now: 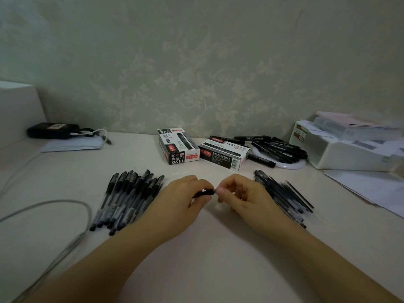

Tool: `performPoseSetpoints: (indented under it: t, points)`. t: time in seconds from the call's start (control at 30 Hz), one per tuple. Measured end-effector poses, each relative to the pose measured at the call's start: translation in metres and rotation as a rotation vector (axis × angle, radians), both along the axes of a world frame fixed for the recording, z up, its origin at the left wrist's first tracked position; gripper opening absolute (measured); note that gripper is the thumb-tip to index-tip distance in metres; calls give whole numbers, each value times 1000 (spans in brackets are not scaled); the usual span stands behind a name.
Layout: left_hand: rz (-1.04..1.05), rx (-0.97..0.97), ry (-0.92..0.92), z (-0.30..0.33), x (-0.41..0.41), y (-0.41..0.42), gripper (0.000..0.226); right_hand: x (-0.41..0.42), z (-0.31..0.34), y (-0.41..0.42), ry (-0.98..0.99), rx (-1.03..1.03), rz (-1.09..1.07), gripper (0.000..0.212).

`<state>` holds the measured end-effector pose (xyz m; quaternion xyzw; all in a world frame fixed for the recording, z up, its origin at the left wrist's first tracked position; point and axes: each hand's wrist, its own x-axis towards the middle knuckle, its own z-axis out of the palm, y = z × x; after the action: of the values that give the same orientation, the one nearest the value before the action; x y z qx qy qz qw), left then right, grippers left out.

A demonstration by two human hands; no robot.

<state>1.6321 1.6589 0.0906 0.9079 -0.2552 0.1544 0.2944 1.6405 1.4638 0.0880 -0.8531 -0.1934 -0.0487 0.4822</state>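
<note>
Head view, looking down at a pale tabletop (196, 248) against a patterned wall. At far left a grey cable (43, 203) loops across the surface, with a black pouch (52, 130) behind it.

Next comes a left pile (129, 200) of black capped pens, laid roughly side by side, likely the finished ones set within easy reach. The left hand (183, 197) rests just beside it, fingers curled around a pen (204, 192) held low over the middle of the tabletop. The right hand (238, 195) meets it, thumb and forefinger pinching the pen's near end, probably to fit or pull a part while the other hand steadies it. Only a short black stretch of the pen shows between the hands, so which part is being worked is hard to tell.

Behind the hands stand two boxes (178, 147), apparently the packaging. A right pile (284, 195) of thinner dark pens lies just beside the right hand, its near end hidden by the wrist. Further back, markers (277, 149) heap over a white ring. At far right a white tray (349, 147) and papers (371, 189) are cut off by the frame edge.
</note>
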Motion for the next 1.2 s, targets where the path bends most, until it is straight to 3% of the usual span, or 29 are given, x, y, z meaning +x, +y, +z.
performPoseSetpoints:
  t: [0.07, 0.3, 0.47, 0.73, 0.9, 1.2]
  points:
    - [-11, -5, -4, 0, 0, 0, 20, 2, -1, -1, 7, 16, 24, 9]
    - [-47, 3, 20, -1, -2, -2, 23, 2, -4, 0, 1, 0, 4, 42]
    - [-24, -5, 21, 0, -1, -2, 25, 3, -4, -2, -15, -4, 53, 15]
    - [-28, -30, -35, 1, 1, 0, 12, 3, -3, -1, 5, -5, 54, 42]
    - [-14, -36, -17, 1, 0, -1, 15, 0, -1, -1, -45, -39, 77, 22]
    - [6, -26, -151, 9, -4, 0, 7, 1, 1, 1, 24, 45, 82, 29]
